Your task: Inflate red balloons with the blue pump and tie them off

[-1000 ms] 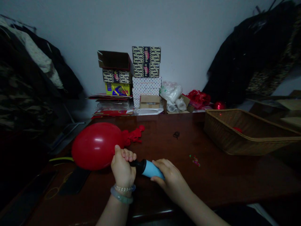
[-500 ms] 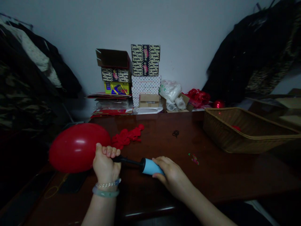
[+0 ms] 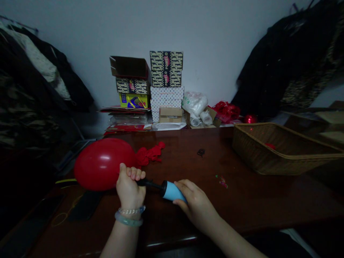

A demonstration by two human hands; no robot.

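Observation:
A red inflated balloon (image 3: 103, 163) floats just above the dark wooden table (image 3: 242, 200) at the left. My left hand (image 3: 130, 188) is closed in a fist round the balloon's neck and the black nozzle end of a hand pump. The pump's black rod (image 3: 150, 184) shows between my hands and runs into its blue barrel (image 3: 171, 191). My right hand (image 3: 195, 204) is wrapped round that blue barrel. Two bracelets sit on my left wrist.
Limp red balloons (image 3: 147, 154) lie in a heap behind the inflated one. A wicker basket (image 3: 282, 152) stands at the right. Stacked boxes (image 3: 166, 86), bags and red wrapping line the wall. Dark flat items (image 3: 86, 206) lie at the table's left; small scraps (image 3: 222, 182) lie mid-table.
My left hand and the balloon swung out to the left, baring the pump's rod, and have now come partway back right. My right hand barely moved.

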